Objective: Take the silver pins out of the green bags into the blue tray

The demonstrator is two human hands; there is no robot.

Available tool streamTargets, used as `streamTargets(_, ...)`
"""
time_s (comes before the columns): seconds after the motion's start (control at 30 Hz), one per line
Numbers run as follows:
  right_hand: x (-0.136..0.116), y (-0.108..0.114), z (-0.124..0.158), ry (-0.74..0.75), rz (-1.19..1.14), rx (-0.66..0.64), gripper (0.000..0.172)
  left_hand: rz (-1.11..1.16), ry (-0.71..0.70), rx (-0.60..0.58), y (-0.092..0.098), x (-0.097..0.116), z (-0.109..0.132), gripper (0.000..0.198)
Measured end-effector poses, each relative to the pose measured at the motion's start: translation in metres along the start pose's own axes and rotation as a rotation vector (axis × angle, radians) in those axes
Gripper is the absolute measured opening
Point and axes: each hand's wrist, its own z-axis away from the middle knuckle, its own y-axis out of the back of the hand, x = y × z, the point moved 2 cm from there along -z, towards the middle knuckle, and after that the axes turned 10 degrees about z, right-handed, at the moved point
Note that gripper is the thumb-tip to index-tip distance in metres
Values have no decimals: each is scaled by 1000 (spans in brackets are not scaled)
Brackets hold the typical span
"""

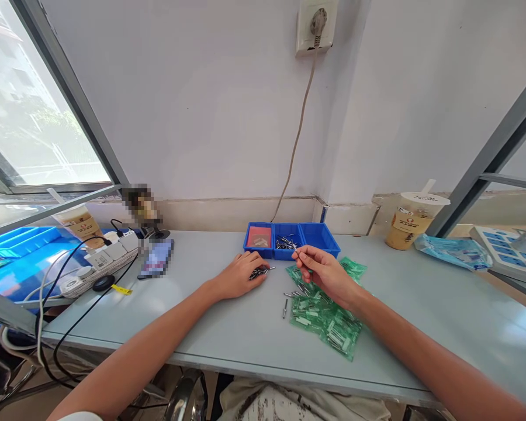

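My left hand (241,275) curls around metal pins (258,273) on the grey surface (210,333), and my right hand (324,272) pinches a single pin (294,247) by the blue tray (321,236), where a loose fingertip grip could drop it onto green packets (309,309).

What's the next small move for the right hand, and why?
Probably ease the right hand over the middle blue bin and release: it seems to pinch a metal pin near that bin's front edge, and similar pieces already lie inside.
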Motion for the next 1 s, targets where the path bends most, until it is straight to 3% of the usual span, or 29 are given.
streamTargets(1.0,-1,2,1,11,27,32,35,5,10,-10,2,3,-1,26)
